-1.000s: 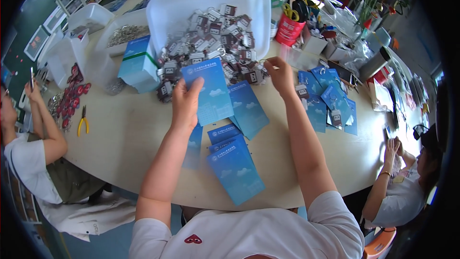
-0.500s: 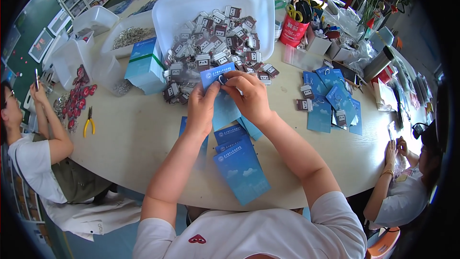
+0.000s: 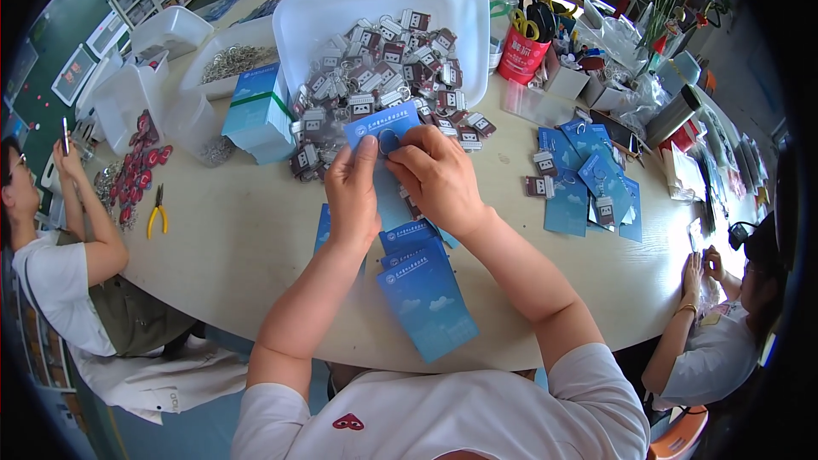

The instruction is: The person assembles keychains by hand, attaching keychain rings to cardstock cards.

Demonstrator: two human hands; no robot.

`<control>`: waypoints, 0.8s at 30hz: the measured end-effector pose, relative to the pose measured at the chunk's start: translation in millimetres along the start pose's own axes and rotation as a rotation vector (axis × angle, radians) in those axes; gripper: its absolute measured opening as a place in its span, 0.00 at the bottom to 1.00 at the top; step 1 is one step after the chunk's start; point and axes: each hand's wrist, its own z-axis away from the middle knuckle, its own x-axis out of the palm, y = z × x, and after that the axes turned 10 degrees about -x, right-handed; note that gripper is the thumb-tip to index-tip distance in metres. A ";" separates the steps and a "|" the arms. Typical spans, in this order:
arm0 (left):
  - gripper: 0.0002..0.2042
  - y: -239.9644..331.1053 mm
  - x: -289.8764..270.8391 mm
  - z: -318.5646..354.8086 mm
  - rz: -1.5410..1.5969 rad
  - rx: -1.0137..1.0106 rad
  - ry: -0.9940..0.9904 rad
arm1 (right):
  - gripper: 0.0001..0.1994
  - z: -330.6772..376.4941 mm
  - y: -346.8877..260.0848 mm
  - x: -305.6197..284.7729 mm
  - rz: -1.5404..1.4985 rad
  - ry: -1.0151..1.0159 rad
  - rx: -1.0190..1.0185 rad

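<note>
My left hand [image 3: 353, 196] grips a blue printed card [image 3: 402, 117] by its left edge, thumb on the front. At the card's upper part, my right hand [image 3: 443, 177] pinches a metal key ring [image 3: 388, 141] against it. Part of a brown-and-white keychain charm [image 3: 412, 205] shows below my right fingers; whether it hangs on that ring I cannot tell. Closer to me, several overlapping blue cards [image 3: 426, 302] lie on the table. Just beyond my hands stands a white plastic bin [image 3: 298, 13] heaped with brown-and-white keychains [image 3: 396, 55], some spilling over its near side.
Left stand a banded card stack [image 3: 260, 115], a tray of metal rings [image 3: 234, 64], red charms [image 3: 139, 175] and yellow-handled pliers [image 3: 158, 213]. On the right lie cards with keychains [image 3: 592, 170], near a red scissors cup [image 3: 522, 55]. Other people sit around the table [image 3: 230, 247].
The held card has shifted slightly left and up, and its face shows more. My right hand has turned a little, uncovering the charm below it.
</note>
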 end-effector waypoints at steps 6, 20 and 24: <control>0.09 -9.7 8.9 3.5 -0.057 0.157 0.002 | 0.06 0.1 -0.1 -1.9 -0.313 0.136 0.307; 0.16 -22.4 -7.7 -8.8 -1.556 -0.017 -0.231 | 0.14 62.6 139.4 -139.3 1.036 -0.023 0.339; 0.14 -22.7 -14.8 -9.5 -1.379 0.004 -0.257 | 0.20 36.4 119.6 -100.1 0.147 -0.385 0.828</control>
